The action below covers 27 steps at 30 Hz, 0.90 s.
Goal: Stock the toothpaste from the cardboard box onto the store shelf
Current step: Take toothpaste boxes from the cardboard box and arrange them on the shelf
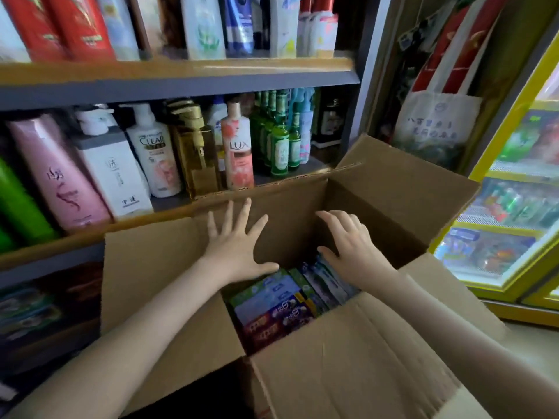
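- I am looking down through the head camera into an open cardboard box, which is sitting right up against the store shelf with its flaps opened outward.
- The toothpaste is lying deep inside the box as flat cartons packed side by side, showing green, blue, purple and red faces.
- The left hand is reaching over the opening with its fingers straight and spread wide, released and holding nothing. It is showing against the box's far inner wall, and I cannot tell whether it is touching that wall.
- The right hand is hovering palm down above the right-hand cartons, its fingers loosely bent and grasping nothing.
- Both bare forearms are coming in over the near flaps.
- On the shelf board behind the box, bottles are standing in a row: a pink bottle, a white CLEAR pump bottle, a golden pump bottle, a LUX bottle and a cluster of green bottles.
- The board above is carrying more bottles, with red ones at the left.
- Off to the right, a pale tote bag is hanging, and a yellow-framed cabinet is glowing with colourful packs inside.
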Available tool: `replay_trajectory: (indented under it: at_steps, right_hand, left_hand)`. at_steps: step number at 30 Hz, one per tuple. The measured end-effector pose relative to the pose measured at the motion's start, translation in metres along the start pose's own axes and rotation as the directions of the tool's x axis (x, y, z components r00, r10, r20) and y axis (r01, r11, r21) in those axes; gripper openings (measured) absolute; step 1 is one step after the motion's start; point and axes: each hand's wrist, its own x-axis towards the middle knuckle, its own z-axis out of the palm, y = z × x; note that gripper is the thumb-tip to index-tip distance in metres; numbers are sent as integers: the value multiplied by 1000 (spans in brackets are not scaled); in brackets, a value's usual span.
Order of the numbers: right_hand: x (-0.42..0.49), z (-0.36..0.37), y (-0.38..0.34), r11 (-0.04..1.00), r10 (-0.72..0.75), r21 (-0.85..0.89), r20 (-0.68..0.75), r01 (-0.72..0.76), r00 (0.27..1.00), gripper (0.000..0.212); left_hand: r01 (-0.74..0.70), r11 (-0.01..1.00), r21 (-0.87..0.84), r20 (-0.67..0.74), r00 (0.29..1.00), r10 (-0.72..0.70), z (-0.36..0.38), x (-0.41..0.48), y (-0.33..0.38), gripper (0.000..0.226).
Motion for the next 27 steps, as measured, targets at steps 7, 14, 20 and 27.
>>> replay_trajectory:
  at_steps: [7, 14, 20, 27]
  right_hand:
    - [82, 28, 39, 984, -179, 26, 64, 178, 982, 68]
    - [126, 49, 65, 969, -246, 37, 52, 245, 968, 80]
    - [145, 76, 71, 970, -242, 42, 72, 240, 968, 92]
    - [171, 95, 66, 974, -221, 65, 86, 215, 972, 93]
  left_hand:
    - [212, 973, 87, -49, 977, -209, 7, 40, -3, 107]
    - [364, 922, 132, -130, 929, -348, 19, 57, 14, 114]
    - [413, 902, 123, -164, 905, -392, 30, 73, 15, 114]
    - [348, 916, 202, -131, 936, -326, 24, 86, -11, 105]
